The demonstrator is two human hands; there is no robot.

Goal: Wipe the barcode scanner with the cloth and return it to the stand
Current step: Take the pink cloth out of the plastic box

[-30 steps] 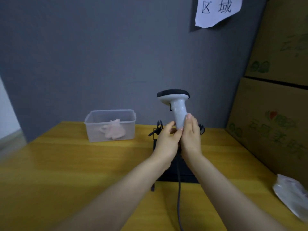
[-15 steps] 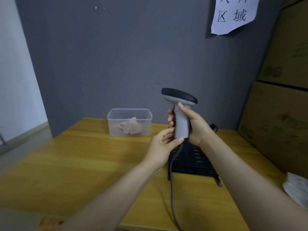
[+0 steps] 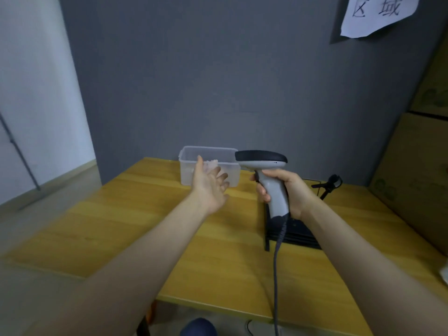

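My right hand [image 3: 289,191] grips the handle of the grey barcode scanner [image 3: 264,166], which has a black top and is held upright above the black stand base [image 3: 298,232]. Its grey cable [image 3: 276,270] hangs down past the table's front edge. My left hand [image 3: 209,186] is open with fingers spread, reaching toward the clear plastic box [image 3: 191,168] at the back of the table. A pale pink cloth [image 3: 211,164] lies inside that box, partly hidden behind my left hand. The stand's black clamp [image 3: 331,183] sticks up behind my right hand.
The yellow wooden table [image 3: 121,221] stands against a grey wall. Stacked cardboard boxes [image 3: 417,178] rise along the right side. A white bag [image 3: 444,272] lies at the table's right edge. A paper sign [image 3: 378,13] hangs on the wall at the top right.
My left hand has let go of the scanner handle and moved left toward the plastic box. The right hand still holds the scanner, lifted off the stand. The view has shifted left.
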